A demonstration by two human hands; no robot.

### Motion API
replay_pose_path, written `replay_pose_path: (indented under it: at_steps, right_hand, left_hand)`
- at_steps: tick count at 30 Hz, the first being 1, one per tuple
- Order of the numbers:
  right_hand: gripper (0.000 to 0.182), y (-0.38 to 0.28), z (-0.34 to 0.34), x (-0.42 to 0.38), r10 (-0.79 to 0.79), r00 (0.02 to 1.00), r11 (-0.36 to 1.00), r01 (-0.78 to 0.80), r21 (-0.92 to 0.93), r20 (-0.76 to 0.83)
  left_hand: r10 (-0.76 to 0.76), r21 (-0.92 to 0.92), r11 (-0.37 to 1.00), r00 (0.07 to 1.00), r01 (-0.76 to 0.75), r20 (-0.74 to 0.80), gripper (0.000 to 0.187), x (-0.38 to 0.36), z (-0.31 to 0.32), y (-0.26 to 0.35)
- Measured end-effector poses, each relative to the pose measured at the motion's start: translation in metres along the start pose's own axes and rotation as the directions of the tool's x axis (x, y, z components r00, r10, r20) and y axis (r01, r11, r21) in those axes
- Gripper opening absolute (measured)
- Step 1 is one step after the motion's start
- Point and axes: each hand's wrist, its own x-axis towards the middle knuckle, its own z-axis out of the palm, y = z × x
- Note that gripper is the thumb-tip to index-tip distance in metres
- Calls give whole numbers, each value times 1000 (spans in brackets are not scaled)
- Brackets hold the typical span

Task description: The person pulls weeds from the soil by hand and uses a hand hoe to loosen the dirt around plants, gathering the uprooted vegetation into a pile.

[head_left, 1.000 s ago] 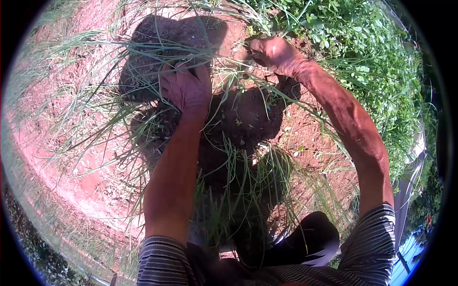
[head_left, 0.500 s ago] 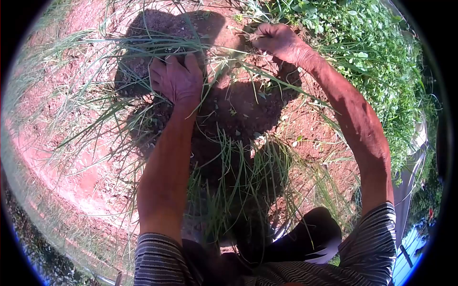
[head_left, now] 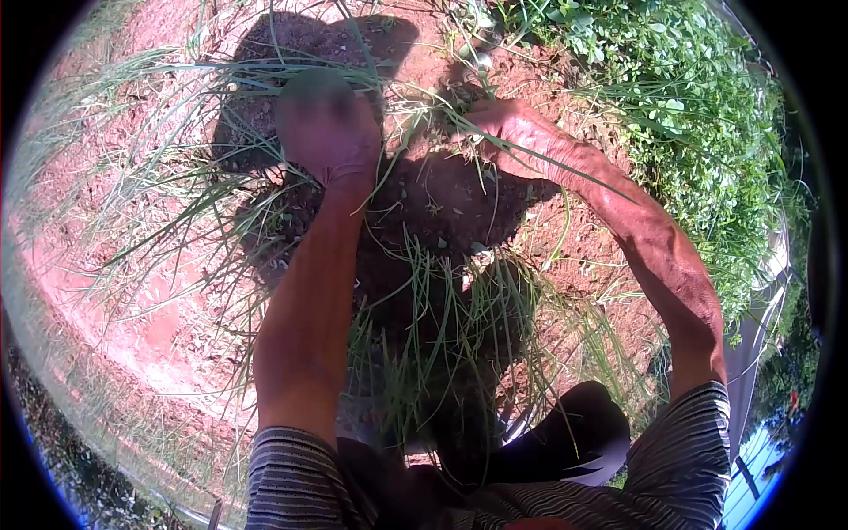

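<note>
My left hand (head_left: pixel 331 146) is low among long, thin green leaves (head_left: pixel 291 66) that look like onion or chive plants. A blurred patch covers its fingers, so what they hold does not show. To its right, my right hand (head_left: pixel 517 141) is down at the reddish soil, its fingers curled inward and their tips mostly hidden. One long green leaf (head_left: pixel 565 168) crosses over the back of this hand. Pale, tangled stems (head_left: pixel 415 110) lie between the two hands.
Dense leafy green plants (head_left: pixel 680 97) grow along the right. More grass-like clumps (head_left: pixel 442 309) stand in shadow before my body. Reddish soil (head_left: pixel 159 318) with scattered leaves spreads to the left. A dark shoe or knee shape (head_left: pixel 592 424) is at the bottom.
My right hand has moved down and slightly nearer to me, from beside the leafy plants to the soil. My left hand stays in nearly the same place.
</note>
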Motion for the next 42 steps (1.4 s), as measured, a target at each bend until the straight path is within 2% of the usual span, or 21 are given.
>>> replay_pose_path:
  at_steps: [3, 5, 7, 8, 9, 13, 15, 17, 18, 19, 23, 25, 27, 29, 30, 32, 35, 37, 39, 41, 42]
  right_hand:
    - [44, -14, 19, -1, -14, 980, 992, -11, -122, -199]
    - [44, -14, 23, 9, 84, 993, 971, -100, -218, -82]
    - [46, -9, 29, 14, 148, 985, 988, -151, -27, -91]
    - [40, -5, 27, 12, -89, 985, 954, 42, -298, -146]
    - [39, 3, 23, 12, -97, 986, 990, 81, -119, -136]
    - [25, 11, -26, -11, 485, 871, 858, -457, 235, -79]
    - [35, 28, -22, -4, 497, 835, 868, -473, 155, -235]
    - [34, 22, -12, 7, 253, 928, 952, -289, -102, -272]
    - [35, 10, -12, 16, 309, 947, 945, -316, -81, -81]
    - [31, 17, 1, 20, 206, 963, 914, -252, -317, -171]
    - [25, 25, -20, 19, 320, 947, 882, -314, -352, -42]
    - [27, 23, -31, 2, 433, 896, 896, -440, -61, -93]
    - [23, 21, -29, -10, 398, 905, 855, -426, 295, 153]
    - [24, 10, -19, -21, 147, 983, 980, -129, -152, 113]
    - [28, 2, -11, -21, 343, 930, 939, -343, -18, 129]
    - [38, -15, 1, -30, 156, 980, 868, -77, -490, 123]
    - [24, -11, 11, -22, 265, 959, 864, -190, -467, 100]
    - [27, 4, 12, -28, 147, 987, 905, -110, -410, 60]
    - [19, 4, -7, -30, 251, 964, 968, -249, 44, -82]
    - [19, 20, -13, -38, 317, 852, 921, -172, 349, -416]
    - [17, 25, -32, -37, 535, 777, 826, -398, 400, -331]
  left_hand:
    - [-21, -24, 999, 1000, 22, 23, 38, 0, -3, 3]
    - [14, -153, 988, 998, -5, 55, 37, 2, -10, 4]
    - [13, -146, 989, 1000, -9, 23, 38, 1, 1, -4]
    - [7, -116, 993, 1000, -5, 18, 38, 1, -1, -2]
    - [1, -86, 996, 1000, 0, 14, 39, 1, -1, -1]
    - [-55, 6, 999, 996, 54, 74, 38, -2, -8, 5]
    - [-53, -4, 999, 996, 54, 65, 38, -1, -10, 9]
    - [-50, 13, 999, 997, 49, 61, 38, 0, -10, 8]
    - [-42, 18, 999, 998, 41, 46, 38, 0, -9, 7]
    - [-33, 22, 999, 999, 32, 38, 38, -2, -8, 6]
    - [-33, 3, 999, 997, 33, 65, 39, -3, -12, 7]
    - [-20, -13, 1000, 998, 21, 55, 40, -3, -11, 7]
    - [-28, -4, 1000, 998, 28, 58, 40, -2, -10, 5]
    - [-18, -12, 1000, 999, 19, 46, 40, -2, -7, 4]
    - [-19, -5, 1000, 999, 19, 49, 40, -2, -8, 4]
    - [-17, 2, 1000, 998, 17, 58, 40, -2, -10, 7]
    - [-14, 1, 1000, 998, 14, 66, 41, -1, -14, 10]
    - [-66, 41, 997, 989, 61, 136, 42, 3, -17, 13]
    - [-161, 67, 987, 938, 147, 308, 43, 11, -29, 23]
    - [43, 67, 997, 997, -48, 72, 41, 11, -23, 20]
    - [221, 94, 973, 968, -211, -116, 37, 15, -23, 21]
